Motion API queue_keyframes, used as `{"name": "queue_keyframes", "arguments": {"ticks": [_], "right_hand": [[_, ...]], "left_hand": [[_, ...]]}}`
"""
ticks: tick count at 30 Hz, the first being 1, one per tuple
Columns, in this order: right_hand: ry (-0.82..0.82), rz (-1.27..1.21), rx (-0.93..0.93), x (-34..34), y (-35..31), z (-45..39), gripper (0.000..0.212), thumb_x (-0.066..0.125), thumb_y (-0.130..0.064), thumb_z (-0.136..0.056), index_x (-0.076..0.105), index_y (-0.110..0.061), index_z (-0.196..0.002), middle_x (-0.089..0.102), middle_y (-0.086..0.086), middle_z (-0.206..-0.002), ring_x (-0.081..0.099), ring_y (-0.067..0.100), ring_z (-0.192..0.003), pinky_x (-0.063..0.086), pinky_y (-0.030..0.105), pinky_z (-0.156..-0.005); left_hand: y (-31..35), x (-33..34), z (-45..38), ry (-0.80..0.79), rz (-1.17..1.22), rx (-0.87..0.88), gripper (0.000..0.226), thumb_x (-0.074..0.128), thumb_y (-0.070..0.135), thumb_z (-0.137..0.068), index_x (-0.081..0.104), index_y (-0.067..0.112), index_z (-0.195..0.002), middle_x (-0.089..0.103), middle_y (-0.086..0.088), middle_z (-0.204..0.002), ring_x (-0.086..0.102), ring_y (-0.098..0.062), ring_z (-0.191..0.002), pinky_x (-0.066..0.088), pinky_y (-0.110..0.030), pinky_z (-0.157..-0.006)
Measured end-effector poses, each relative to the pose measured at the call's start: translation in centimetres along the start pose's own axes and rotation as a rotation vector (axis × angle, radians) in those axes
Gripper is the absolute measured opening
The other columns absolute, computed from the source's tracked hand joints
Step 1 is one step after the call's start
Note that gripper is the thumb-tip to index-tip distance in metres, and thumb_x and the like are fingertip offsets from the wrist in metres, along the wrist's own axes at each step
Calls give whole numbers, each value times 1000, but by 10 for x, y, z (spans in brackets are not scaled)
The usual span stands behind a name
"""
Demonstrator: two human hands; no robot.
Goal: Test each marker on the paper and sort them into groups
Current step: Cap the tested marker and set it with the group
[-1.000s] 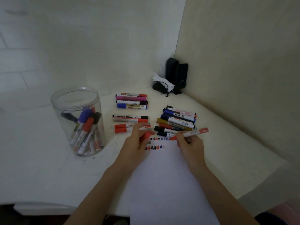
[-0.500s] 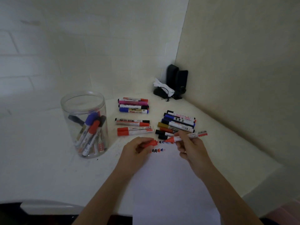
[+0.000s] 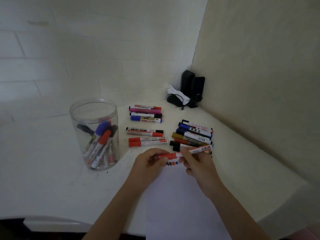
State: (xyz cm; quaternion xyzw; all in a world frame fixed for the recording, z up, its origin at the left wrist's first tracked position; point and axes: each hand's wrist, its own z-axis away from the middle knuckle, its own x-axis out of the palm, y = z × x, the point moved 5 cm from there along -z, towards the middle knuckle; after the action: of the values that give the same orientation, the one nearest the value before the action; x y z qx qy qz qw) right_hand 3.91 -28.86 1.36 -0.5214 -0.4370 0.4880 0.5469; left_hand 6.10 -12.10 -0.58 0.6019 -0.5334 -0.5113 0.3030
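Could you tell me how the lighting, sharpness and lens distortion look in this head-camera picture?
Head view: dim and flat, with a cool cast on the brick wall; wide-angle bending curves the table edge; the marker and both hands, left hand, right hand, look slightly soft; the plastic jar shows faint reflections; the test marks on the paper are unreadable.

The setting looked like a plain room in a home or small office, at a corner desk. A white table point(image 3: 43, 179) ran into the corner where a white-painted brick wall point(image 3: 69, 58) beyond the hands met a cream wall point(image 3: 259, 75) to the right of the right hand point(image 3: 199, 163). Two small black desktop speakers point(image 3: 192, 87) stood in that corner, far beyond the hands, with a crumpled white cloth or bag point(image 3: 176, 93) beside them.
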Motion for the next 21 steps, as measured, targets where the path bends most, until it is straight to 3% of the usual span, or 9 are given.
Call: {"name": "queue_keyframes", "arguments": {"ticks": [6,12,16,21], "right_hand": [[42,-101,-2,12,7,0,22,65,-29,-90,72,-8,-91,67,2,-70,57,6,-63,47,19,-60],[53,-188,21,25,13,-2,21,67,-25,-89,71,-5,-94,64,5,-70,56,8,-63,47,19,-58],[27,-229,61,25,10,-1,19,67,-24,-89,69,-5,-92,62,6,-70,54,11,-64,45,21,-57],[-28,-275,156,10,0,8,28,70,-34,-84,73,-10,-98,66,4,-78,59,13,-70,47,25,-60]], "left_hand": [[2,-2,0,27,60,-24,14,62,14,-91,69,25,-97,70,10,-83,63,0,-78,47,-10,-72],[-1,-5,-1,64,102,-14,15,65,10,-88,71,19,-98,72,10,-86,65,0,-79,49,-12,-74],[2,-6,-1,69,125,-13,19,65,10,-88,70,27,-95,72,10,-87,66,-1,-82,50,-13,-76],[2,-9,0,111,240,-83,24,66,6,-87,70,22,-103,73,6,-90,68,-6,-86,55,-19,-77]]}}
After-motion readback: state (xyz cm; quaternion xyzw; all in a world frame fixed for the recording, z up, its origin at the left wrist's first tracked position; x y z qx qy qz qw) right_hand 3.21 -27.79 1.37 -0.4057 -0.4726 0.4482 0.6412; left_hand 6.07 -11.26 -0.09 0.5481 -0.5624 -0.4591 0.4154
